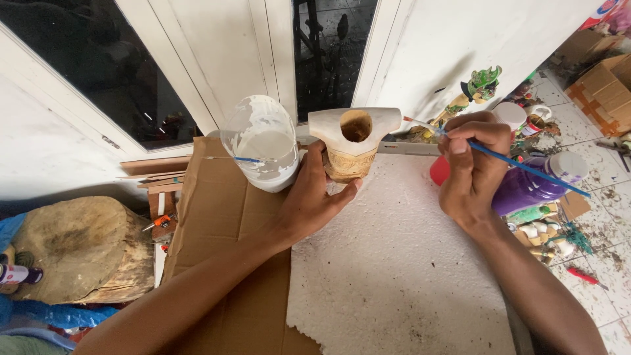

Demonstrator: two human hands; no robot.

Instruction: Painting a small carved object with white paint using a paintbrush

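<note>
My left hand [314,197] grips a carved wooden piece [353,139] with a round hole in its pale, T-shaped top, holding it upright above a white foam sheet [394,263]. My right hand [470,167] pinches a thin blue paintbrush [526,167]; its bristle tip reaches toward the right end of the carving's top. Just left of the carving stands a cut clear plastic bottle [261,143] with white paint inside, smeared on its walls.
Brown cardboard [223,223] lies under the foam. A tree-stump block [82,250] sits at left. At right are a purple bottle [526,187], small paint pots, painted figurines [483,84] and cardboard boxes [608,82] on a tiled floor. White door frames stand behind.
</note>
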